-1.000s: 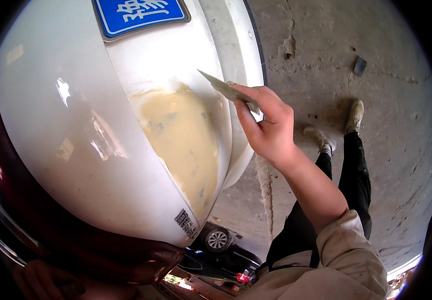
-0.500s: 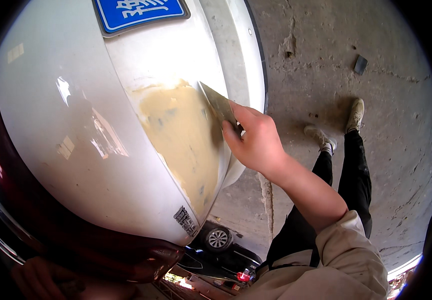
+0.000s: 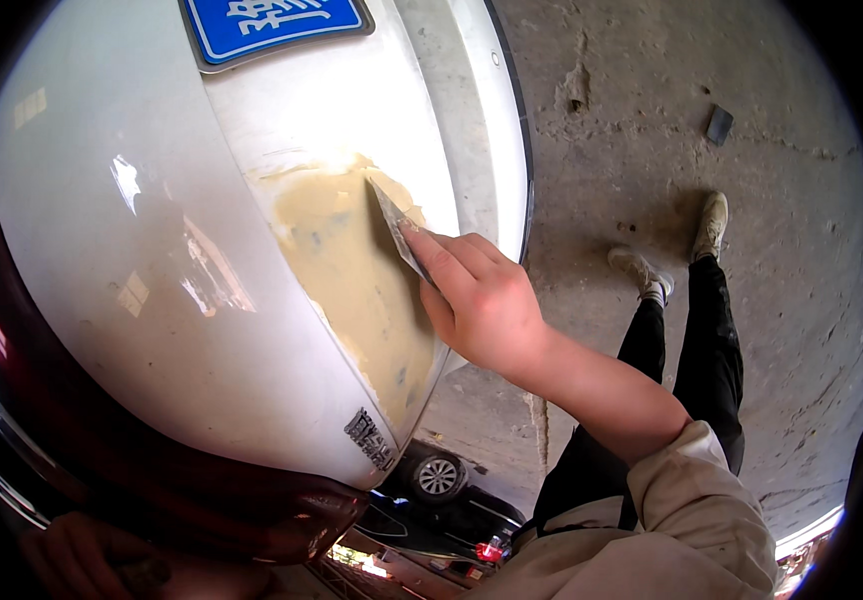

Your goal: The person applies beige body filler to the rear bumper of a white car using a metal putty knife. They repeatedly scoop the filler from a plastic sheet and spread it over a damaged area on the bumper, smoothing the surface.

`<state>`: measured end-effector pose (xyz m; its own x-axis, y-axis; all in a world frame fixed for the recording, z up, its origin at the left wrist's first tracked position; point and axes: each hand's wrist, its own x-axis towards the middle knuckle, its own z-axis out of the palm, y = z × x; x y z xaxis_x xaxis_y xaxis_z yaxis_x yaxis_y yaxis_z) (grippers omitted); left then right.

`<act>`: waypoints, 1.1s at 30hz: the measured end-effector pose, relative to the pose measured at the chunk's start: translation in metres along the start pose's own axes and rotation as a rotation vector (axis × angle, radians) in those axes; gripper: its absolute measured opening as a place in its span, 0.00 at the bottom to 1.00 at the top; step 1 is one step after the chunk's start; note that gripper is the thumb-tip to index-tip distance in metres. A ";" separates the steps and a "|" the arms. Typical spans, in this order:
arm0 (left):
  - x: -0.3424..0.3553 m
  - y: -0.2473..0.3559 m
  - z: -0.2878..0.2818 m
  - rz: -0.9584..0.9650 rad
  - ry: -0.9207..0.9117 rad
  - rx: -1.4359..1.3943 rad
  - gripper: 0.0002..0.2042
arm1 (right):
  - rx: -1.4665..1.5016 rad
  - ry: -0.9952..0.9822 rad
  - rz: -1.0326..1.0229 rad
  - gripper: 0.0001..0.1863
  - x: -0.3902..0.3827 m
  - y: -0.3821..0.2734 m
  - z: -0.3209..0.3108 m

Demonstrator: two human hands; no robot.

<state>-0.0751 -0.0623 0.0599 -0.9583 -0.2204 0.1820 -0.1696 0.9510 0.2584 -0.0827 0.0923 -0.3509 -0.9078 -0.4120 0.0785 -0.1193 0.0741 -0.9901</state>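
Note:
My right hand (image 3: 477,300) is closed on a thin metal putty knife (image 3: 390,215), its blade laid on a cream filler patch (image 3: 342,300) on a white car's body panel (image 3: 112,250). The filler has uneven edges and faint dark spots beneath it; my hand covers part of its right side. My left hand (image 3: 87,555) is dim at the lower left beside the dark red lamp trim (image 3: 292,520); its fingers look curled, and what they hold is lost in shadow.
A blue plate (image 3: 222,30) is at the top of the car. Behind lie a dark car with a silver wheel (image 3: 439,477), cracked concrete floor (image 3: 632,140) and a small dark flat piece (image 3: 720,125). My legs and shoes stand at the right.
My right hand has come down and leftward with the putty knife, from above the patch's right edge onto the filler. Fresh ridges of filler show near the blade.

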 end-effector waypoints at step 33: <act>-0.007 -0.009 -0.032 -0.020 0.290 0.155 0.28 | 0.066 -0.026 0.183 0.20 0.013 0.015 -0.008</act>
<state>-0.0593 -0.0762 0.0869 -0.8529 -0.2709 0.4463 -0.2424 0.9626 0.1210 -0.0992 0.0951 -0.3640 -0.9010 -0.4208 -0.1059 0.0744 0.0907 -0.9931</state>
